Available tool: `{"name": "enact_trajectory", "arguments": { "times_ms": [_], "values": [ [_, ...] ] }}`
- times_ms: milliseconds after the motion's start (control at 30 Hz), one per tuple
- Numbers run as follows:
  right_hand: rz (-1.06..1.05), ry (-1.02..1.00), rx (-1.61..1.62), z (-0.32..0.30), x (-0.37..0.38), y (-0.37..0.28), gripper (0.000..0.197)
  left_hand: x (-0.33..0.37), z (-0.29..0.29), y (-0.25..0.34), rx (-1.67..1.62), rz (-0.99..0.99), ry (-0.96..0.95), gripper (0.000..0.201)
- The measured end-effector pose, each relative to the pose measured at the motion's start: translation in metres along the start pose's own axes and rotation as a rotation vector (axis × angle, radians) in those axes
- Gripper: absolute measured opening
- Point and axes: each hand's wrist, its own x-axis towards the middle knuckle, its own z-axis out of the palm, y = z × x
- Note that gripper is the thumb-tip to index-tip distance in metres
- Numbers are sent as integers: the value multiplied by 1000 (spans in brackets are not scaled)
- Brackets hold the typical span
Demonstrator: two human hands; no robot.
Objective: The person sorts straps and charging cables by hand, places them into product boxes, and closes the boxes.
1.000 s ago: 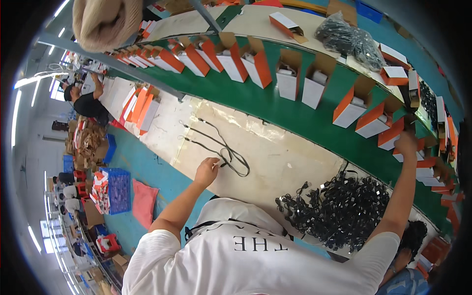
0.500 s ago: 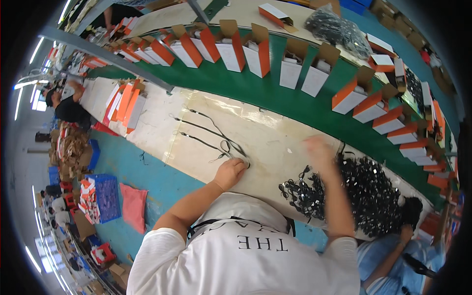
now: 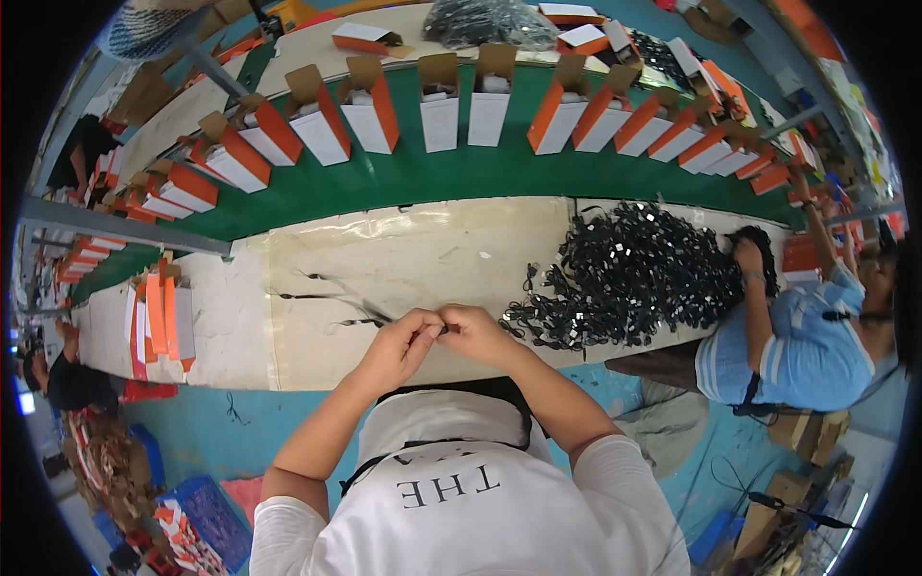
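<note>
Several thin black cord straps (image 3: 317,296) trail leftward across the pale table, running out from under my left hand (image 3: 399,348). That hand is closed around their gathered near ends. My right hand (image 3: 473,336) meets it just above the table's near edge, fingers pinched at the same bundled ends. The fingers hide what exactly lies between them. To the right of my hands spreads a big heap of black straps (image 3: 639,278) with small shiny silver and white bits.
Beyond the pale table (image 3: 413,240), open white-and-orange boxes (image 3: 440,120) line a green belt (image 3: 403,178). A person in a blue shirt (image 3: 797,341) reaches to the heap's right end. Flat orange-and-white boxes (image 3: 165,317) stand at the left. A clear plastic bag (image 3: 490,24) lies behind.
My right hand has come from beside the heap to my left hand and now pinches the strap ends with it. The head view has turned, shifting the whole scene.
</note>
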Motion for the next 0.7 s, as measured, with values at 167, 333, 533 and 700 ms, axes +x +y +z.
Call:
{"name": "enact_trajectory", "arguments": {
  "times_ms": [167,333,533,700],
  "values": [
    [71,241,31,-32,-22,-21,15,11,-33,38,139,39,3,10],
    [-101,711,-111,-59,-53,-53,10,40,-34,57,525,395,279,21],
    [-209,682,-672,-32,-70,-73,9,13,23,40,-1087,-831,-737,42],
    [-326,117,-799,-10,-114,-87,6,41,51,1,-1488,-707,-188,31]
  ]
}}
